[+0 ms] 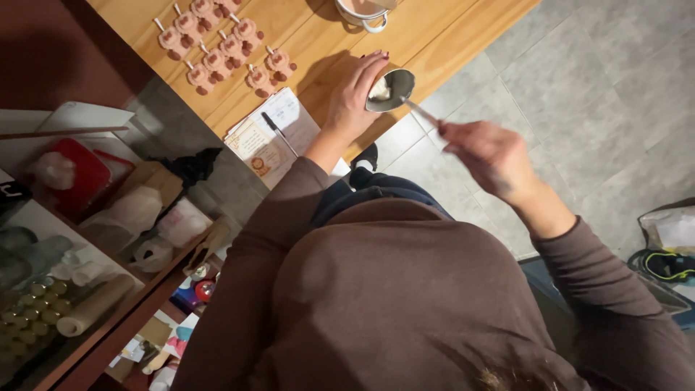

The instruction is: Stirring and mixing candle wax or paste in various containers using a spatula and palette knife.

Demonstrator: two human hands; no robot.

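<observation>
At the far left, open shelves (87, 239) hold a clutter of jars, a red container and rolled paper, well apart from the work. On the wooden counter (449, 36), rows of pink moulded treats on sticks (221, 47) lie near the upper left, and just below them a paper sheet (271, 134) with a black pen (279, 132) on it rests at the counter's edge. A white pot (365, 13) stands at the top, partly cut off.

The left hand (355, 94) wraps around the side of a small metal bowl (391, 88), fingers curled over its rim, holding it at the counter's edge. Pale creamy stuff sits inside. The right hand (489, 156), blurred, is closed on the handle of a metal utensil (420, 111) whose far end dips into the bowl.

The stirring likely goes best if the left hand keeps the bowl steady and over the counter instead of the grey tiled floor (579, 80), while the right works in small circles, scraping the wall so nothing flicks over the rim.
</observation>
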